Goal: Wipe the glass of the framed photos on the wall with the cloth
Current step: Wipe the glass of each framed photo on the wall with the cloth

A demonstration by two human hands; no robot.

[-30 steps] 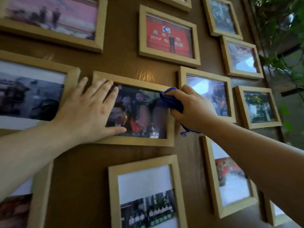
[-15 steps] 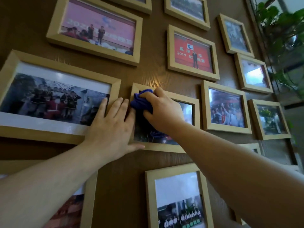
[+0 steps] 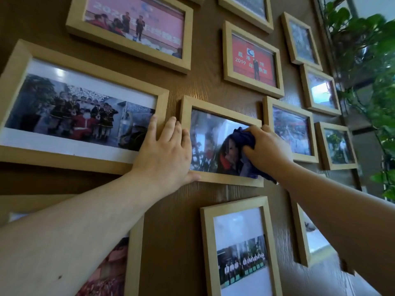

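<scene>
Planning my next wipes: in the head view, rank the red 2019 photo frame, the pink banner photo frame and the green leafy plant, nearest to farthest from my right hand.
From the right hand:
1. Red 2019 photo frame, directly above.
2. Pink banner photo frame, upper left.
3. Green leafy plant, far right.

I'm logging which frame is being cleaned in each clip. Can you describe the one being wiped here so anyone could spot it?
On the brown wood wall of light wooden frames, find the big landscape frame at far left. The wiped frame hangs just right of it, below the red 2019 photo. It alone has the left hand flat on its left edge and the right hand pressing a dark blue cloth to its glass.
</scene>
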